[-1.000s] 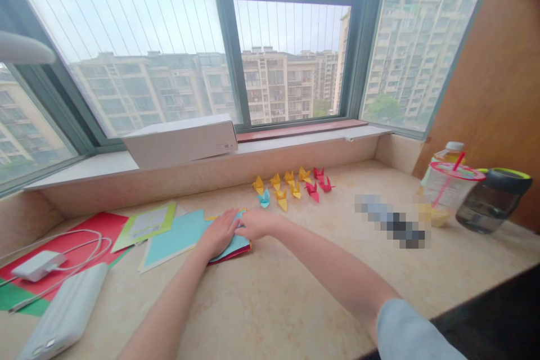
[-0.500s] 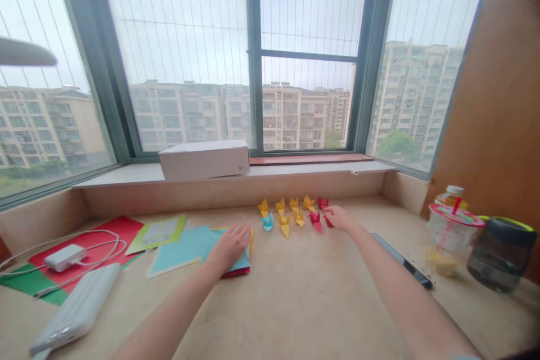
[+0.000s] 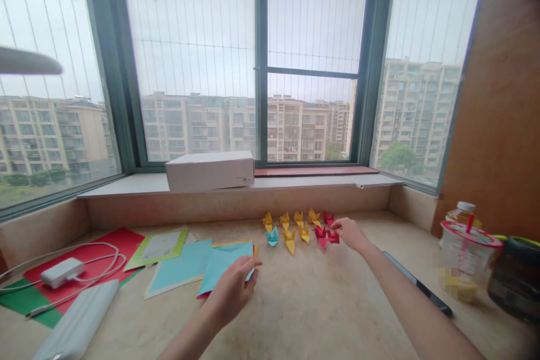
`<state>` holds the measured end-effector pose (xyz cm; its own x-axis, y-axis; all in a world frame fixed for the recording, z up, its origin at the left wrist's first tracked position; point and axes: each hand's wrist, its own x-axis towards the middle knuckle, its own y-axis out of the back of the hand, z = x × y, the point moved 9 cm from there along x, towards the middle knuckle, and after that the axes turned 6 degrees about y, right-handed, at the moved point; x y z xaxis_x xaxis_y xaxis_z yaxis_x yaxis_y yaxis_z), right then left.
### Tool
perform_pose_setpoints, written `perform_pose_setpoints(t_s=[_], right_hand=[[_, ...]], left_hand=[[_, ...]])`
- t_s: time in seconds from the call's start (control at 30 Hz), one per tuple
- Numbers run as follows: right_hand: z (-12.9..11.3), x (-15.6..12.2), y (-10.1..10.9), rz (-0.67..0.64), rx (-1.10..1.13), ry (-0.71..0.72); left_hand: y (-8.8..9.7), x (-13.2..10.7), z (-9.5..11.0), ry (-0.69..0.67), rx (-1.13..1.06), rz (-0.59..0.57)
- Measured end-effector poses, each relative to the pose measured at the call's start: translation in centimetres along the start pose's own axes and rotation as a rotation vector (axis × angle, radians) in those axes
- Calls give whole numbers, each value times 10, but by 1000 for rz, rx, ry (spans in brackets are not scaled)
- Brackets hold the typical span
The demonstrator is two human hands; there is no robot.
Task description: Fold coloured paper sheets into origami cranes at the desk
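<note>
Two rows of small folded paper cranes stand at the centre right: several yellow cranes (image 3: pixel 290 240), a light blue crane (image 3: pixel 272 237) and red ones (image 3: pixel 321 237). My right hand (image 3: pixel 352 234) reaches in from the right, its fingertips pinched at the red paper crane (image 3: pixel 333 237) at the front row's right end. My left hand (image 3: pixel 236 286) hovers over the near right part of a stack of coloured paper squares (image 3: pixel 225 261), blue on top. Its index finger and thumb are apart, and nothing shows between them.
More blue paper (image 3: pixel 181 264), a green-edged packet (image 3: pixel 158 247) and red sheets (image 3: pixel 122 242) lie leftward. A white charger (image 3: pixel 62 271) with cable and a power bank (image 3: pixel 80 320) sit there. At right are a phone (image 3: pixel 417 284), a lidded cup (image 3: pixel 470 259) and a dark container (image 3: pixel 517 281).
My left hand has come off the paper stack toward me, its fingers no longer flat. My right hand has shifted slightly right relative to the cranes, uncovering more of the end red crane. The view has tilted up.
</note>
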<state>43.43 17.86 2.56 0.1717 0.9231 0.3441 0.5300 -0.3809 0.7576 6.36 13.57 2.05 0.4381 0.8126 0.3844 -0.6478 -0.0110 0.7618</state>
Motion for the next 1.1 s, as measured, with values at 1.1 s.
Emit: perform_pose_setpoints(t_s=[1.1], right_hand=[[-170, -143, -92, -54, 802, 266]], left_hand=[[-37, -34, 16, 300, -1067, -152]])
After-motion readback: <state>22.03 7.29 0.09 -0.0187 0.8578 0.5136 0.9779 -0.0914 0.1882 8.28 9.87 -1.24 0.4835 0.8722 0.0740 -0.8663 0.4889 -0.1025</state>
